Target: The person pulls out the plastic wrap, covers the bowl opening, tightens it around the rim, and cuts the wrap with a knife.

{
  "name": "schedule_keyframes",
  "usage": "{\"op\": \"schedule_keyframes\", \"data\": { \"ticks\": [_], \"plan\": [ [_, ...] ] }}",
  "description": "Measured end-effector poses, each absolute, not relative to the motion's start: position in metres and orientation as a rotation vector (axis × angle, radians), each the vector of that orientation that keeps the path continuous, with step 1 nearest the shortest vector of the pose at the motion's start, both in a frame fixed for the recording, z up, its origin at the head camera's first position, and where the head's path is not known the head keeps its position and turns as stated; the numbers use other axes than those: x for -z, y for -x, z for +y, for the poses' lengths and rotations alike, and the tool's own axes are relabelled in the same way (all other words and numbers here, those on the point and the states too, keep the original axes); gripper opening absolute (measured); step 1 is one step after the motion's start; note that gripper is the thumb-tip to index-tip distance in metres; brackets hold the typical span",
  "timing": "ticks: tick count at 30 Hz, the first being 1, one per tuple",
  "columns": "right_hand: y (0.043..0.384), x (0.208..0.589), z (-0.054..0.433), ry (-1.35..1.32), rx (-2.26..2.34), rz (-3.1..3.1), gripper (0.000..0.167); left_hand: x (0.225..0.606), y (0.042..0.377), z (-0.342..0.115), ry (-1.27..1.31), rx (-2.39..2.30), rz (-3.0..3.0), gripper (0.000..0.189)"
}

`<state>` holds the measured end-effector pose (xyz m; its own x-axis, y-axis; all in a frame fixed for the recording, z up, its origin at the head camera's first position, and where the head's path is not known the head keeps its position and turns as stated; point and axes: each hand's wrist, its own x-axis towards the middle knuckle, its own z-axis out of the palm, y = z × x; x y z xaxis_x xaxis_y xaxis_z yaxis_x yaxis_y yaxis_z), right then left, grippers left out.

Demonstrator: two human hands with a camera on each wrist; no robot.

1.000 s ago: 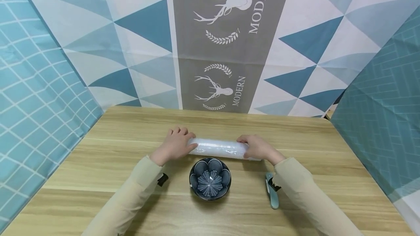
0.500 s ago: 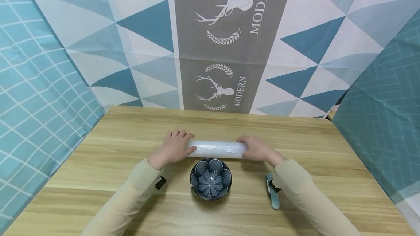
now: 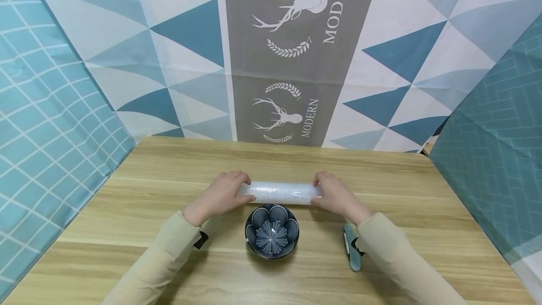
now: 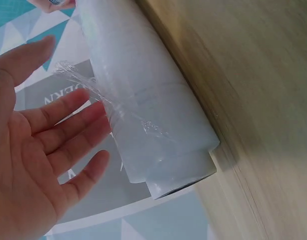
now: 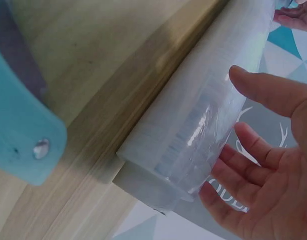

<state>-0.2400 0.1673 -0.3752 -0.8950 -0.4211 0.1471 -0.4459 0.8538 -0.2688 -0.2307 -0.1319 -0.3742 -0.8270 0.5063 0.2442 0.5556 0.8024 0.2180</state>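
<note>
A roll of cling film (image 3: pixel 281 193) lies crosswise on the table, behind a dark blue flower-shaped bowl (image 3: pixel 272 232). At its left end is my left hand (image 3: pixel 222 195), with thumb in front and fingers behind. In the left wrist view those fingers are loosely spread beside the roll, and a crumpled strand of film (image 4: pixel 78 77) sticks out towards them. My right hand (image 3: pixel 336 195) is at the right end. The right wrist view shows its fingers relaxed and apart, fingertips right at the film, thumb held away. The roll's core (image 5: pixel 143 187) projects from that end.
A teal-handled folding tool (image 3: pixel 353 248) lies right of the bowl, beside the right sleeve (image 3: pixel 391 246). The wooden table (image 3: pixel 279 281) is bounded by a patterned cloth backdrop (image 3: pixel 271 65) behind and tile-print cloths on both sides.
The roll has turned from slightly slanted to nearly level. Both hands have loosened at its ends; the right hand's fingers have moved off the top, and the left forearm has shifted slightly left.
</note>
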Motion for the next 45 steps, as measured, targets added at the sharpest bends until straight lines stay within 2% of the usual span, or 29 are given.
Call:
{"op": "schedule_keyframes", "data": {
  "ticks": [9,16,25,36,45],
  "plan": [
    [0.237,0.378,0.166,-0.689,-0.364,-2.886,0.03,0.376,0.231,-0.133,0.866,0.337,-2.785,0.034],
    [0.237,0.38,0.166,-0.712,-0.363,-2.859,0.021,0.378,0.234,-0.133,0.886,0.334,-2.738,0.021],
    [0.235,0.385,0.163,-0.723,-0.352,-2.819,0.012,0.38,0.234,-0.132,0.874,0.344,-2.708,0.016],
    [0.235,0.389,0.159,-0.713,-0.362,-2.785,0.011,0.377,0.23,-0.13,0.81,0.45,-2.771,0.01],
    [0.239,0.386,0.15,-0.712,-0.408,-2.766,0.026,0.374,0.231,-0.128,0.789,0.572,-2.82,0.009]
  ]
}}
